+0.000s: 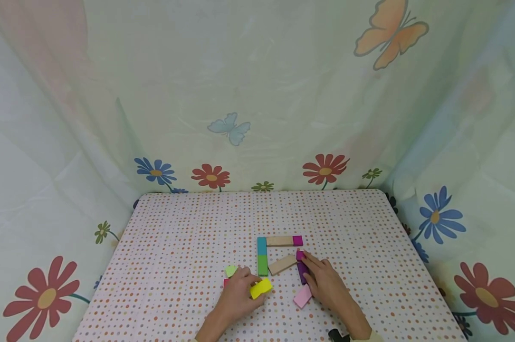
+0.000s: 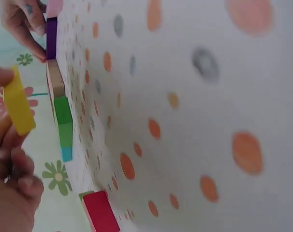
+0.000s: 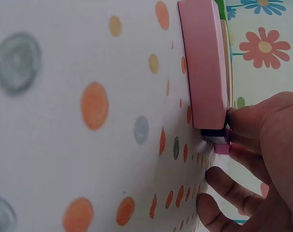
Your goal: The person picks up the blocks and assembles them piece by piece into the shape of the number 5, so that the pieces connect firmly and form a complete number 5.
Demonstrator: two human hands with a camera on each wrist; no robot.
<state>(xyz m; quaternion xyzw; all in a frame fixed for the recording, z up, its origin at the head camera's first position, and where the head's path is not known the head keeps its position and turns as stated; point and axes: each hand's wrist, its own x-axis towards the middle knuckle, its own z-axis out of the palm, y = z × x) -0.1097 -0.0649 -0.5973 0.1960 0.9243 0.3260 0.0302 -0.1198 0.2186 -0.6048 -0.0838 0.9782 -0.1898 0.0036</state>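
Observation:
My left hand point(image 1: 238, 295) pinches a yellow block point(image 1: 262, 288) between thumb and fingers, and the left wrist view shows this block point(image 2: 19, 101) held off the table. My right hand point(image 1: 329, 285) rests at the right side of the blocks. Its index fingertip touches a magenta block point(image 1: 300, 255), and the thumb lies against a dark purple block point(image 1: 302, 273). Its other fingers are spread on the table in the right wrist view. A pink block point(image 1: 302, 296) meets the purple one's near end. A wooden block point(image 1: 282, 264) lies slanted between the purple and green blocks.
Beyond the hands, a blue block point(image 1: 262, 245), a green block point(image 1: 262, 265), another wooden block point(image 1: 280, 241) and a magenta block point(image 1: 298, 241) form a corner. Beside my left hand lie a light green block point(image 1: 231, 271) and a red block point(image 2: 102, 211). A dotted cloth point(image 1: 176, 247) covers the table.

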